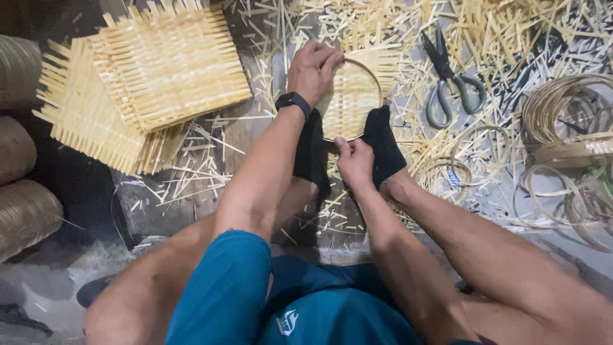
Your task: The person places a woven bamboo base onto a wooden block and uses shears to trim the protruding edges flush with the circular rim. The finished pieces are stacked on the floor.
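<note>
A small round woven bamboo basket [352, 99] with a hoop rim lies on the floor, pinned between my two feet in black socks [383, 144]. My left hand [313, 67], a dark watch on its wrist, grips the basket's far left rim with curled fingers. At the near rim my right hand [353, 161] pinches the edge of the hoop. The weave's loose strip ends stick out past the rim at the top.
Two square woven bamboo mats [163, 64] lie stacked at the left. Grey-handled scissors [450, 80] rest among bamboo offcuts to the right. Several bamboo hoops [565, 115] pile at the far right. Rolled bundles [19, 211] sit at the left edge.
</note>
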